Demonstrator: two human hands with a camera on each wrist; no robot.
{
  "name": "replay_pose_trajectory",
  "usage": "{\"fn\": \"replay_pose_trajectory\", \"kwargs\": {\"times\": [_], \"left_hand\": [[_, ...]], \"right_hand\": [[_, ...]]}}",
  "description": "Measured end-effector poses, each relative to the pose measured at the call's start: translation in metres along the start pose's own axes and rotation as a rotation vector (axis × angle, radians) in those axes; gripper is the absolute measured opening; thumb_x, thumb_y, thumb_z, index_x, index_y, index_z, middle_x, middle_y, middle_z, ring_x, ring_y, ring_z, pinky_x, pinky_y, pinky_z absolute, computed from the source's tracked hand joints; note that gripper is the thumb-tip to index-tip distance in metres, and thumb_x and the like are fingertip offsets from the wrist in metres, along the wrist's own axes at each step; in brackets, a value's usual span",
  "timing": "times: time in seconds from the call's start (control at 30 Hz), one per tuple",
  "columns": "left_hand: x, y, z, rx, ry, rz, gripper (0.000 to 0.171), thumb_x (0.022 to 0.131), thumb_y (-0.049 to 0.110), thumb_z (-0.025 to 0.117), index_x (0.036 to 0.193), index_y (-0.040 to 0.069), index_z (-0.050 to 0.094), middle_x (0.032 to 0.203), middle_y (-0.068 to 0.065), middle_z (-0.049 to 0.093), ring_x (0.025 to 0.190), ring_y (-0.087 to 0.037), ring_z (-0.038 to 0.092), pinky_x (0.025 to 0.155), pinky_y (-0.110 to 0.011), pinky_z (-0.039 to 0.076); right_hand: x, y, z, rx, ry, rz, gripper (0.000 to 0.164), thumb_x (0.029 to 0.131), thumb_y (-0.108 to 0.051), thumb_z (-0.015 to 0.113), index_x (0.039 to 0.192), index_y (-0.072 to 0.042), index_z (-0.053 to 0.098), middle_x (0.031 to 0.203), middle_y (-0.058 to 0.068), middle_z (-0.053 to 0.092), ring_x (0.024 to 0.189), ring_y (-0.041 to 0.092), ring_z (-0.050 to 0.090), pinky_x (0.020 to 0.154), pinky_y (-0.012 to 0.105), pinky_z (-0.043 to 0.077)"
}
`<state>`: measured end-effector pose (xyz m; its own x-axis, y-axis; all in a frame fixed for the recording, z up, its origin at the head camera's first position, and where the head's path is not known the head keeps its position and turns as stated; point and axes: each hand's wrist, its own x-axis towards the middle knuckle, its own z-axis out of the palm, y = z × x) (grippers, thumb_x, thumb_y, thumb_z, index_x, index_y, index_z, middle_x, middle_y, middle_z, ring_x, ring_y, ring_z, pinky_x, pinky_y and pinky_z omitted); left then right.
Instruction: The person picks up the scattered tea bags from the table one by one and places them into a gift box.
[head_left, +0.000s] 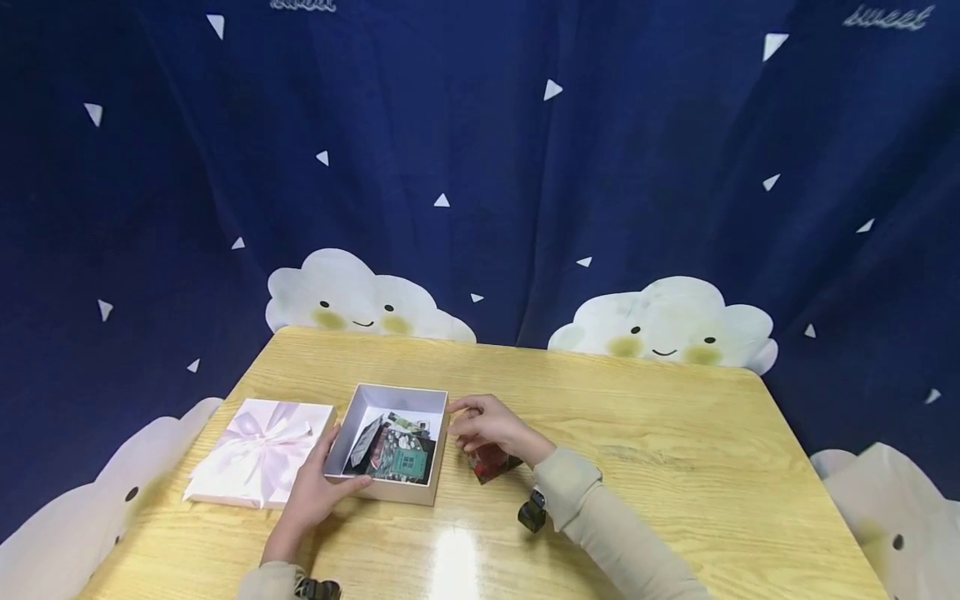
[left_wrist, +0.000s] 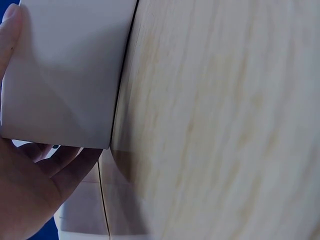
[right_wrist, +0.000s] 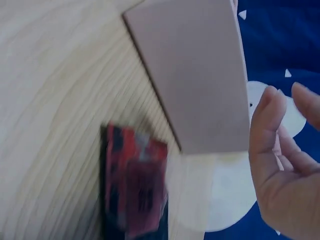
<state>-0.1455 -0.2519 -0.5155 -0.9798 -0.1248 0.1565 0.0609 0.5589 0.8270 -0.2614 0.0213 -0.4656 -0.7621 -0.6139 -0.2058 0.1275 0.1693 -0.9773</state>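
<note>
A pale pink gift box [head_left: 397,492] without its lid stands on the table, holding several small packets [head_left: 397,450], one with a green label. My left hand [head_left: 317,492] grips the box's near left corner, thumb at the front rim and fingers along the left side. In the left wrist view, the box's plain side wall [left_wrist: 65,75] lies between thumb and fingers. My right hand [head_left: 487,425] hovers by the right rim, fingers loosely bent and holding nothing. Below it, a red and black packet [right_wrist: 137,185] lies on the table beside the box, partly hidden in the head view.
The white lid [head_left: 232,458] with a pale pink ribbon bow [head_left: 262,442] lies just left of the box. Behind the wooden table [head_left: 660,458] hangs a dark blue curtain [head_left: 480,150] with white triangles and smiling clouds. Each wrist carries a small black camera [head_left: 532,511].
</note>
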Motion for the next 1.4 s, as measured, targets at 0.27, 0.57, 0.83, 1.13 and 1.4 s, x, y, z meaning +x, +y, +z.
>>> {"fn": "replay_pose_trajectory", "kwargs": {"times": [0.27, 0.57, 0.83, 1.13, 1.4], "left_hand": [[0.001, 0.001, 0.0, 0.01, 0.003, 0.005, 0.095, 0.066, 0.022, 0.081, 0.138, -0.006, 0.026, 0.138, -0.032, 0.028, 0.125, -0.047, 0.028, 0.102, -0.057, 0.023], [-0.005, 0.001, -0.002, 0.008, 0.015, -0.006, 0.096, 0.065, 0.021, 0.082, 0.138, -0.007, 0.026, 0.137, -0.033, 0.029, 0.123, -0.048, 0.03, 0.1, -0.058, 0.024], [-0.009, 0.002, -0.001, -0.001, 0.011, -0.014, 0.096, 0.066, 0.022, 0.081, 0.138, -0.007, 0.026, 0.137, -0.033, 0.029, 0.122, -0.048, 0.031, 0.1, -0.058, 0.025], [-0.008, 0.003, 0.0, -0.01, 0.006, -0.013, 0.096, 0.066, 0.021, 0.081, 0.138, -0.007, 0.025, 0.137, -0.033, 0.029, 0.123, -0.048, 0.03, 0.1, -0.058, 0.025], [-0.003, 0.002, -0.001, -0.015, -0.013, -0.024, 0.096, 0.066, 0.021, 0.081, 0.139, -0.006, 0.024, 0.138, -0.033, 0.027, 0.124, -0.048, 0.028, 0.101, -0.058, 0.023]], "right_hand": [[-0.008, 0.006, -0.027, -0.166, 0.036, -0.01, 0.044, 0.078, -0.01, 0.07, 0.117, 0.003, 0.056, 0.073, 0.001, 0.058, 0.062, 0.015, 0.053, 0.055, 0.03, 0.048], [-0.007, 0.03, -0.057, -0.447, 0.036, -0.082, 0.056, 0.072, -0.006, 0.074, 0.122, 0.005, 0.052, 0.102, 0.02, 0.051, 0.086, 0.022, 0.047, 0.072, 0.028, 0.041], [-0.004, 0.046, -0.066, -0.531, 0.024, -0.062, 0.067, 0.066, -0.004, 0.078, 0.127, -0.001, 0.051, 0.126, 0.017, 0.048, 0.118, 0.033, 0.042, 0.099, 0.046, 0.033], [-0.007, 0.056, -0.071, -0.728, 0.046, -0.146, 0.063, 0.06, -0.003, 0.081, 0.118, 0.001, 0.058, 0.12, 0.015, 0.055, 0.113, 0.032, 0.042, 0.097, 0.044, 0.028], [-0.011, 0.057, -0.068, -0.786, 0.135, -0.072, 0.039, 0.059, 0.003, 0.08, 0.093, -0.006, 0.063, 0.091, 0.004, 0.056, 0.085, 0.019, 0.041, 0.078, 0.035, 0.038]]}}
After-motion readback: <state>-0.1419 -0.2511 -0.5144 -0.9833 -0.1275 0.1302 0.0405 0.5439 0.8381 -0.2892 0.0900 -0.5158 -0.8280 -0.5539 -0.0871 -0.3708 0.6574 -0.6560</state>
